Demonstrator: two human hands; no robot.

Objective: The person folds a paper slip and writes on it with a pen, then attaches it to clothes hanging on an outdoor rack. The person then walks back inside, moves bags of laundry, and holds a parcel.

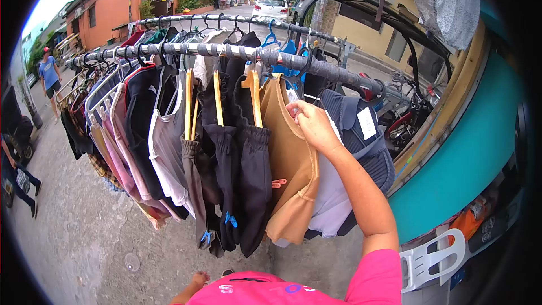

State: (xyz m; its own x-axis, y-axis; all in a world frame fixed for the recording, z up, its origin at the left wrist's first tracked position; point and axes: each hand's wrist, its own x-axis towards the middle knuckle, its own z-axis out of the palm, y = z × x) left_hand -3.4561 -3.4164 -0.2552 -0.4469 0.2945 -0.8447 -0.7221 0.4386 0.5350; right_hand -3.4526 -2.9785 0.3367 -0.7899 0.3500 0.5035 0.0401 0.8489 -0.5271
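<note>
R hand (314, 126): fingers bent @ tan top (291, 155) neckline, pinch unclear | L hand (199, 278): low, nr pink shirt (254, 292), can't tell if spread | blk garment (252, 155): adj. tan top

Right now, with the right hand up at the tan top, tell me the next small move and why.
Perhaps raise the left hand to steady the lower part of the tan top. The right hand is up at its neckline, though I can't tell how firm its grip is, while the left hand hangs low, not touching the garment.
</note>
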